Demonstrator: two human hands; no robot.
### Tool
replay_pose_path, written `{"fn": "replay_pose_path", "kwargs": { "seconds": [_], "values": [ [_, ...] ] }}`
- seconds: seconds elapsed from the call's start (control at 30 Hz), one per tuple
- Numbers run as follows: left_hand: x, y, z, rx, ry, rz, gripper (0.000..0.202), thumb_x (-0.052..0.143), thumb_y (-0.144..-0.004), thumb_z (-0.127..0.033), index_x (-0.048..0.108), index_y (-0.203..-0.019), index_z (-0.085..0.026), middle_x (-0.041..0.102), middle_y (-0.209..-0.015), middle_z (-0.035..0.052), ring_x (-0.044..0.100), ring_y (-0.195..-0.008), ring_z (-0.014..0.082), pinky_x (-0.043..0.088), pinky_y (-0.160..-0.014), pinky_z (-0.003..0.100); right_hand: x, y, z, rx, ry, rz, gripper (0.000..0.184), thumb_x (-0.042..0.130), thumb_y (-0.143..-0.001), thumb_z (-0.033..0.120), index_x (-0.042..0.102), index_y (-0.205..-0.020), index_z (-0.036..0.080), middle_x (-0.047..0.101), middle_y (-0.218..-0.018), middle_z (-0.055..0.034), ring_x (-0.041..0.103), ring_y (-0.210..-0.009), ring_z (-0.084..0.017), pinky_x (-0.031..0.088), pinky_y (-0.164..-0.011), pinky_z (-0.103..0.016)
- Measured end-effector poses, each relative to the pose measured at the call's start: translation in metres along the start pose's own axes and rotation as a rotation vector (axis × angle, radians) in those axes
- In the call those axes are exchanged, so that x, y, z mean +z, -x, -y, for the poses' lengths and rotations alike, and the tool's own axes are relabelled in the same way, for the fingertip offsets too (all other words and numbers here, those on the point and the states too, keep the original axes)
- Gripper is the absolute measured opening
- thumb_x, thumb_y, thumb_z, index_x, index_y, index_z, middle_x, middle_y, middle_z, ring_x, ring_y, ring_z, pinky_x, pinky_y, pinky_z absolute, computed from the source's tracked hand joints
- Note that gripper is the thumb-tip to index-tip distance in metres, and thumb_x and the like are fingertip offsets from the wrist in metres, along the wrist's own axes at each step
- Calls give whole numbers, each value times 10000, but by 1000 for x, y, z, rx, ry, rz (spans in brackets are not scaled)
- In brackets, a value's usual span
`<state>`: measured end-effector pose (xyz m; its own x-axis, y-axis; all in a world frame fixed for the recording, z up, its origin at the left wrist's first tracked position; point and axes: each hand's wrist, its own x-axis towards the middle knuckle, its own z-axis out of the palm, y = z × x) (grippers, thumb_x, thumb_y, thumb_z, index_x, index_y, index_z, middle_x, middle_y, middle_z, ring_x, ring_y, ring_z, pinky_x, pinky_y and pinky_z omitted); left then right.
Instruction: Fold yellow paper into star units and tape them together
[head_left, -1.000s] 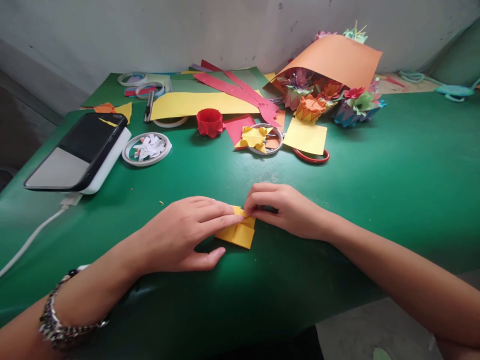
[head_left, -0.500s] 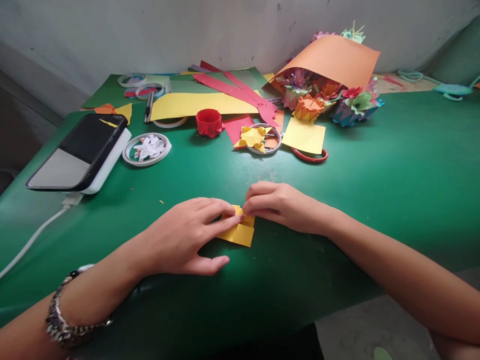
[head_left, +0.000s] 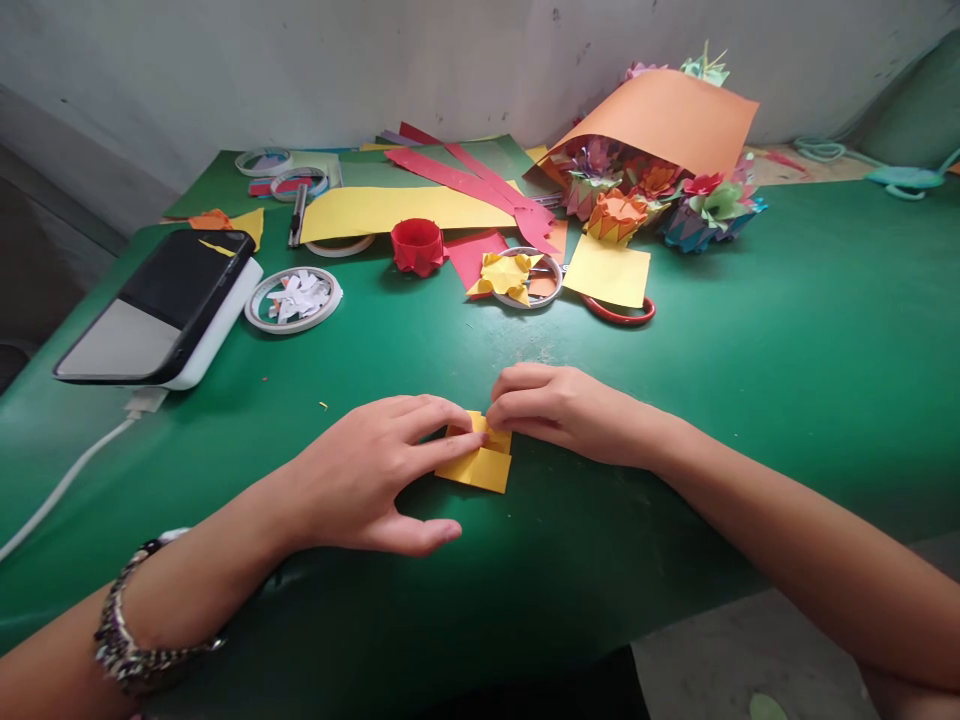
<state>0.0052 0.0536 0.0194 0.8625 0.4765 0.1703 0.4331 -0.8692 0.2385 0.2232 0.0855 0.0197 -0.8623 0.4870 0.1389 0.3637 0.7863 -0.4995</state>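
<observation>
A small folded square of yellow paper (head_left: 484,470) lies on the green tabletop in front of me, with crease lines and raised flaps. My left hand (head_left: 382,470) rests over its left side, index and middle fingertips pressing on it, thumb stretched out apart; this hand is open. At the paper's upper right edge my right hand (head_left: 551,405) is closed, fingertips pinched together on a flap. What lies under those fingertips is partly hidden.
Behind my hands are a red paper cup shape (head_left: 418,247), a yellow folded star (head_left: 508,277) on a tape roll, red-handled scissors (head_left: 622,316) under yellow paper, and a tape ring (head_left: 295,300) holding scraps. A phone (head_left: 161,300) lies left; paper flowers (head_left: 619,215) stand back right.
Almost nothing differs. The yellow paper and both hands have shifted very slightly to the right, with the fingers still on the paper.
</observation>
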Motion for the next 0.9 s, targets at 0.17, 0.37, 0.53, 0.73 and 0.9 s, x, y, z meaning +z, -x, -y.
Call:
{"fn": "replay_pose_path", "kwargs": {
  "seconds": [0.17, 0.37, 0.53, 0.73, 0.9],
  "values": [
    [1, -1, 0, -9, -1, -3, 389, 507, -741, -392, 517, -1058, -166, 582, -1055, 95, 545, -954, 214, 445, -804, 326, 1, 1, 0, 13, 10, -9, 254, 366, -880, 200, 608, -841, 132, 541, -831, -62, 489, -753, -117, 410, -693, -216],
    [-1, 2, 0, -117, 178, 46, 400, 481, -764, -414, 455, -1067, -154, 559, -1091, 107, 542, -967, 214, 471, -761, 308, -1, 0, 1, -17, 56, 18, 277, 348, -885, 197, 615, -853, 132, 541, -823, -62, 477, -750, -124, 405, -697, -224],
    [0, 2, 1, -77, 155, 33, 457, 476, -777, -395, 419, -1163, -158, 537, -1120, 109, 516, -1004, 219, 451, -804, 320, -4, 1, 2, -22, 61, 32, 252, 367, -875, 166, 617, -880, 136, 554, -843, -61, 490, -782, -125, 404, -713, -223],
    [2, -2, 1, -30, 54, -2, 407, 505, -761, -426, 525, -1073, -166, 569, -1060, 93, 533, -958, 206, 439, -808, 314, -5, 2, 2, 11, 11, 8, 224, 408, -844, 136, 631, -848, 148, 565, -847, -51, 515, -781, -113, 419, -715, -216],
    [2, -3, -2, -20, -43, -10, 409, 520, -746, -446, 539, -1065, -189, 593, -1049, 71, 544, -947, 210, 440, -804, 325, -7, 3, 0, 49, -102, 2, 163, 493, -791, 141, 640, -859, 157, 564, -865, -35, 534, -747, -87, 442, -707, -198]
  ]
}}
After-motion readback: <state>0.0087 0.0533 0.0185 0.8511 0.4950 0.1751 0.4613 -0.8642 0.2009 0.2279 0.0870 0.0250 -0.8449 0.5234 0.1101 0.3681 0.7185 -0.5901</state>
